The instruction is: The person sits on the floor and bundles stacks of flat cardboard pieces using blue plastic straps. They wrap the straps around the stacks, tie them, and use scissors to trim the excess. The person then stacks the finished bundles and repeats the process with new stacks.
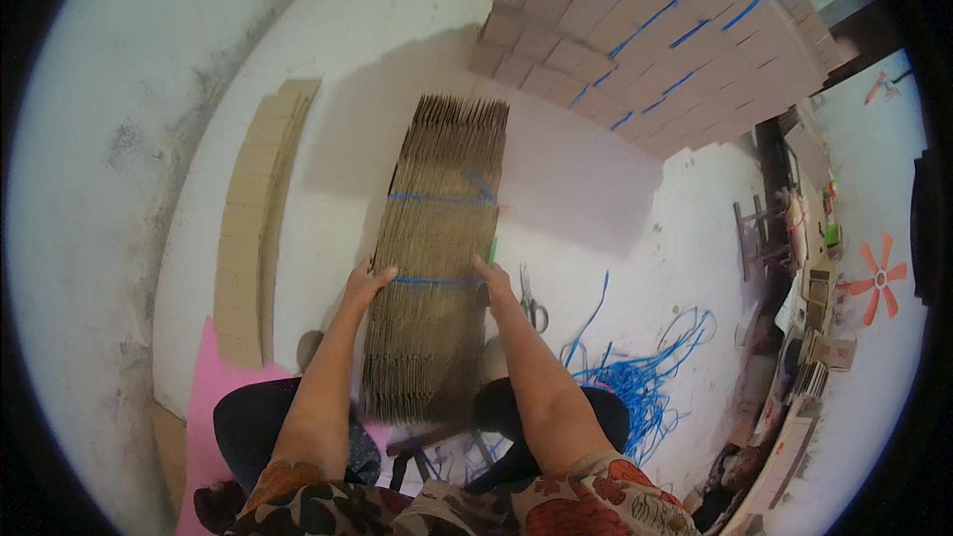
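Between my hands is a long bundle of flat cardboard pieces (432, 238), packed on edge, with two blue straps across it. My left hand (369, 281) grips its left side beside the nearer blue strap (437, 282), thumb on the top edge. On the opposite side my right hand (492, 280) grips the bundle at the same height. A small green strip (493, 250) shows just beyond the right fingertips; I cannot tell whether it is held. The undersides of both hands' fingers are hidden. The bundle's near end reaches between my knees.
Scissors (533, 308) lie on the floor right of the bundle, near a tangle of blue strapping (635, 387). A row of cardboard (253, 218) stands left, by a pink sheet (223, 377). A tall strapped cardboard stack (635, 30) rises far right. An orange-bladed fan (881, 280) is at the right.
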A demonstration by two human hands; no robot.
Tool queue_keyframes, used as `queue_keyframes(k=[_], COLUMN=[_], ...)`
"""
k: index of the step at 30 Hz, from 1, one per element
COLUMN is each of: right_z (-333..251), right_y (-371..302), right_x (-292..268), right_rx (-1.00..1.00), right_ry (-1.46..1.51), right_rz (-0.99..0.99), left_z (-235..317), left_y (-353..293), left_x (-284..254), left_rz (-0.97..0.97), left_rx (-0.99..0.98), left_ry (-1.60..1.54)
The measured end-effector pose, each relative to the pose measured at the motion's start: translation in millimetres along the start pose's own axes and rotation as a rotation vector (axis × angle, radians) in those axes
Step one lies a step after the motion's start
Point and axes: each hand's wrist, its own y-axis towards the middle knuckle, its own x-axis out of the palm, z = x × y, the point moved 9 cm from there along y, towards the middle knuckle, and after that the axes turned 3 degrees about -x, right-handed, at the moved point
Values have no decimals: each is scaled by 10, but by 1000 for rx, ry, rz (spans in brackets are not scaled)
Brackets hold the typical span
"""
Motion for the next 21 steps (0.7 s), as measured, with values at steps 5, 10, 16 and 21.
queue_keyframes(k=[5,10,16,21], right_z=[15,-528,-1937,-3530], right_y=[5,-400,-1401,-2412], right_x=[103,238,611,792], right_rx=[-70,-204,-446,-744], right_ry=[190,-60,-393,-417], right_rz=[40,101,122,127], left_z=[303,560,1549,2993], left_y=[20,-375,-1329,-2032], left_x=[91,-266,-841,-1208], left_rz=[157,324,445,464], left_rx=[160,175,181,382], left_ry=[345,206,12,-309])
